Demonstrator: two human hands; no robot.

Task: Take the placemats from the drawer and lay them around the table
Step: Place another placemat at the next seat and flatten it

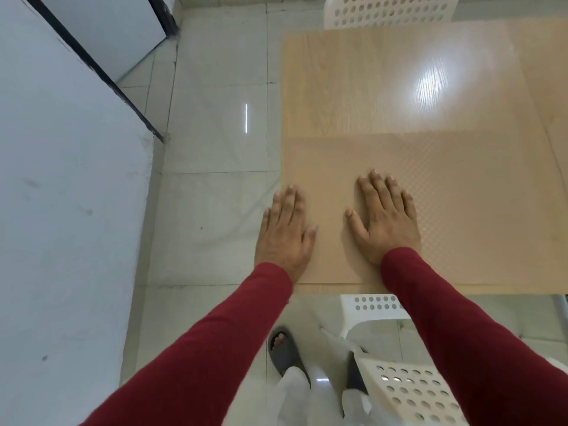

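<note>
A tan placemat (445,204) with a fine woven pattern lies flat on the near left part of the light wooden table (353,87). Its near edge runs just inside the table's front edge. My left hand (284,232) rests palm down at the mat's left edge, half over the table's side, fingers together and holding nothing. My right hand (387,216) lies flat on the mat a little to the right, fingers spread. A second mat edge (550,124) shows at the far right. No drawer is in view.
A white perforated chair (408,392) stands at the table's near side beside my legs. Another white chair (390,10) stands at the far side. A white wall (61,210) with a dark strip runs along the left, with pale floor tiles (215,149) between.
</note>
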